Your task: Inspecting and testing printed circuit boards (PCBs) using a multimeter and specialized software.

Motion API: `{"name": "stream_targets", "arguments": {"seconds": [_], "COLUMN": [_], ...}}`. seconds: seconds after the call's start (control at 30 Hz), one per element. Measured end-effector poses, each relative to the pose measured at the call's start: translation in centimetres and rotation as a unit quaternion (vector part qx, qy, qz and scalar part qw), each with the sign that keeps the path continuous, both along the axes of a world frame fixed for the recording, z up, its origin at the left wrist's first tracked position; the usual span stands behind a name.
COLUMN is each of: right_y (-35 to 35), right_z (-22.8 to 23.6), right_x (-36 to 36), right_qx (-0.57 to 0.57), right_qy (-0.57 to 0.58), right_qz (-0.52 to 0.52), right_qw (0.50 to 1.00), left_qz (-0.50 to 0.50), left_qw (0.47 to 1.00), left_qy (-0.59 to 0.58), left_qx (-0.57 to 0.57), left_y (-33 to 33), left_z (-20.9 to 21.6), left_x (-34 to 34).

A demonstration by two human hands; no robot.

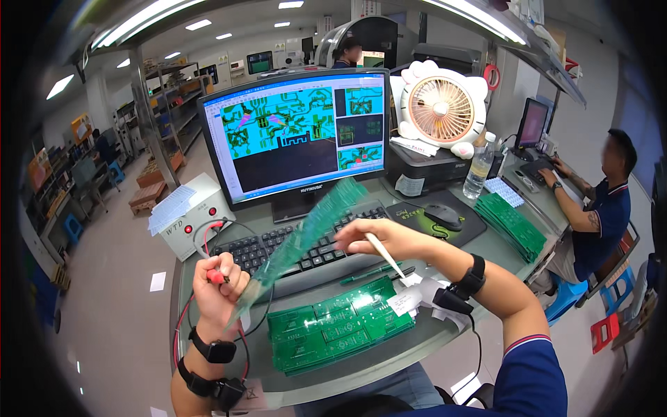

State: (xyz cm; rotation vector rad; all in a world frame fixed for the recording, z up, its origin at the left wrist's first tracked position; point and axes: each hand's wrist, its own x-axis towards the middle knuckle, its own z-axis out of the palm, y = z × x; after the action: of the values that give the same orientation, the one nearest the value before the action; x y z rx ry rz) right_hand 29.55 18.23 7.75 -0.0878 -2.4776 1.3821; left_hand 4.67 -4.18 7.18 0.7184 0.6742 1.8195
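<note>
Left hand [221, 281] wrapped around a red probe [217, 276], a blurred green board [306, 235] at its fingers, above the keyboard [361, 210]; the board's long axis slants up and rightward; the right hand [389, 240], pinching a pale stick [383, 252], is nearer its far end, apparently apart.

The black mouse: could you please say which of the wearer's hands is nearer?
Right. The right hand is just left of the mouse; the left hand is farther left, near the left end of the keyboard.
</note>
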Motion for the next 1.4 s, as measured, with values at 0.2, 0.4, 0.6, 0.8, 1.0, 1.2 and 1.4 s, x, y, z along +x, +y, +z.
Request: {"name": "stream_targets", "arguments": {"seconds": [0.2,0.4,0.6,0.8,1.0,1.2,1.4], "right_y": [-6.0,-7.1,-4.2,-4.0,-4.3,-5.3,-4.1], "right_z": [1.8,4.0,5.4,0.1,2.2,1.1,-0.3], "right_x": [-4.2,-3.3,-0.3,1.8,8.3,10.5,8.9], "right_qx": [-0.275,-0.324,-0.092,0.328,0.26,0.341,0.415], "right_qy": [0.082,0.136,-0.086,-0.111,-0.177,-0.142,-0.007], "right_qz": [0.131,0.066,-0.022,-0.09,-0.043,-0.038,-0.015], "right_qw": [0.949,0.934,0.992,0.934,0.948,0.928,0.909], "left_qz": [-0.099,-0.035,0.1,-0.1,-0.35,-0.407,-0.395], "left_qw": [0.983,0.997,0.992,0.991,0.867,0.777,0.78], "left_qy": [-0.15,-0.045,-0.065,0.003,0.352,0.476,0.48], "left_qx": [0.043,-0.057,0.029,0.092,0.049,0.057,0.073], "left_y": [-1.0,-0.1,0.9,1.4,0.1,0.4,0.4], "left_z": [-1.1,-0.2,-1.0,-0.6,-2.0,-1.4,-1.6], "left_x": [3.1,3.6,-1.2,1.4,4.1,4.3,4.7]}}
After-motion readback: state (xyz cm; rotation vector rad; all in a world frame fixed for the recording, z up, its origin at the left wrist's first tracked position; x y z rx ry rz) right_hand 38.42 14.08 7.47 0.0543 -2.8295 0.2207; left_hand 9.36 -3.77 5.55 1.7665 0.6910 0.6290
